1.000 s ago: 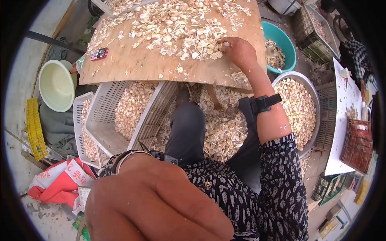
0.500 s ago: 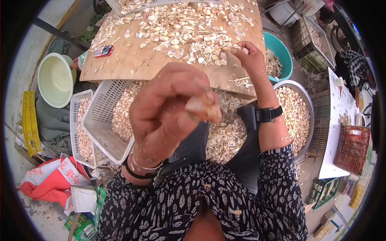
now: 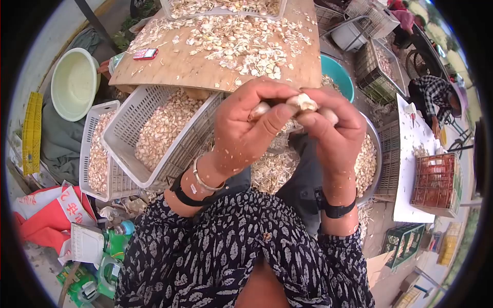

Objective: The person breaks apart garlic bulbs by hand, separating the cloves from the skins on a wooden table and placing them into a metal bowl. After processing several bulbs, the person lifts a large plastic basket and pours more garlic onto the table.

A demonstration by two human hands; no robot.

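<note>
My left hand and my right hand meet in front of my chest, both closed. Their thumbs and fingertips pinch one pale garlic clove with a rough, cream-coloured surface. Another garlic clove sits in the curled fingers of the left hand. In the right hand's fingers shows a further whitish clove, partly covered. Bits of dry skin stick to both wrists. Behind the hands, the wooden board carries many loose cloves and skins.
White plastic crates of cloves stand at the left, near a pale green basin. On the right are a teal basin and a metal bowl of cloves. A red phone lies on the board. A person bends beside a white table.
My right hand has come back from the board to my left hand, which has lowered and moved away from my face. Both now touch the same clove. The view has shifted slightly.
</note>
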